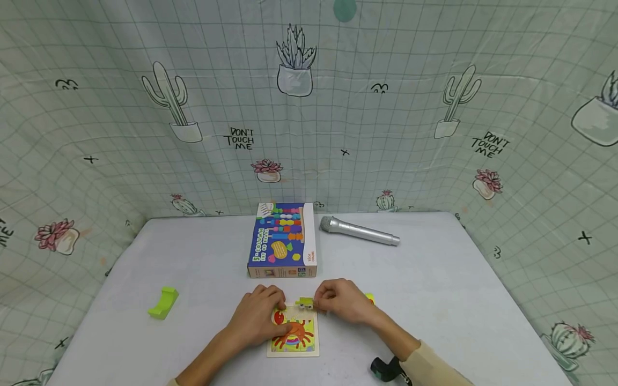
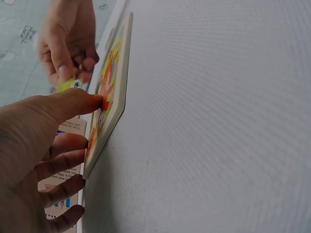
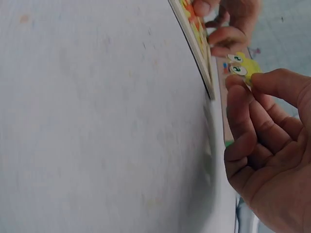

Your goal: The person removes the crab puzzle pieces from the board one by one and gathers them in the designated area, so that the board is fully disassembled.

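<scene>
A wooden crab jigsaw puzzle (image 1: 292, 354) lies on the white table, its light frame around a red-orange crab picture with a gap along the top. My left hand (image 1: 258, 316) holds the puzzle at its left side, thumb on the picture and fingers about the upper left edge. Between thumb and forefinger, my right hand (image 1: 345, 302) pinches a yellow-green puzzle piece (image 1: 304, 302) just above the top edge. Two printed eyes show on that piece (image 3: 243, 66) in the right wrist view. Behind the right wrist, another small yellow piece (image 1: 369, 297) is partly hidden.
A blue and white toy box (image 1: 282, 238) lies beyond the puzzle, with a silver microphone (image 1: 359, 230) to its right. Far left is a curved green block (image 1: 164, 303). A black object (image 1: 383, 370) lies beside the right sleeve, partly covered. A patterned cloth (image 1: 309, 123) hangs behind the table.
</scene>
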The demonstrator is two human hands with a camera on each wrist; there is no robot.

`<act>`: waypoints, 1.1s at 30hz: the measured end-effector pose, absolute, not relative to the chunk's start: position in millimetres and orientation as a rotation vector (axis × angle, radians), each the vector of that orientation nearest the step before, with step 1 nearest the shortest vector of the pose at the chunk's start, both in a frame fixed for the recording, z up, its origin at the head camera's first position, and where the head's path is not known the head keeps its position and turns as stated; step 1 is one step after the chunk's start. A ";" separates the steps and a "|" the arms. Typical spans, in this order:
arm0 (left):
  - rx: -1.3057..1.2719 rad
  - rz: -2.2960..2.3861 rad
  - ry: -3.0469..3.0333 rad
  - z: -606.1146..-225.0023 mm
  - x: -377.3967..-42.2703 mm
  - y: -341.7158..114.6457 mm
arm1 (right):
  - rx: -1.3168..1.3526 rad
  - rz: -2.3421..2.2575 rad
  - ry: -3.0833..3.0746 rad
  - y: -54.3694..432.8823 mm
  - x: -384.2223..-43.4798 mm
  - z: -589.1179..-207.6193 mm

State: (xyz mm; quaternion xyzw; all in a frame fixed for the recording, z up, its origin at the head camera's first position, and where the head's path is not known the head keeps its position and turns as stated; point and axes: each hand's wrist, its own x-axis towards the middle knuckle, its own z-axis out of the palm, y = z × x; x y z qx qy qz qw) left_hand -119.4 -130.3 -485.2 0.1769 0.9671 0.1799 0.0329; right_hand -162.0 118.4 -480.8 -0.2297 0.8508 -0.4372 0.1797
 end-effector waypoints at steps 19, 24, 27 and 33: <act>0.639 0.503 2.978 -486.3 -119.6 -136.1 | -0.428 -1.235 2.472 188.2 -175.7 -479.3; 0.654 0.513 2.977 -488.7 -119.2 -137.1 | -0.417 -1.224 2.476 197.2 -176.1 -480.4; 0.652 0.521 2.973 -489.4 -119.0 -137.4 | -0.412 -1.209 2.473 200.0 -175.5 -480.0; 0.641 0.525 2.968 -490.0 -118.9 -137.4 | -0.423 -1.191 2.471 203.2 -172.8 -479.8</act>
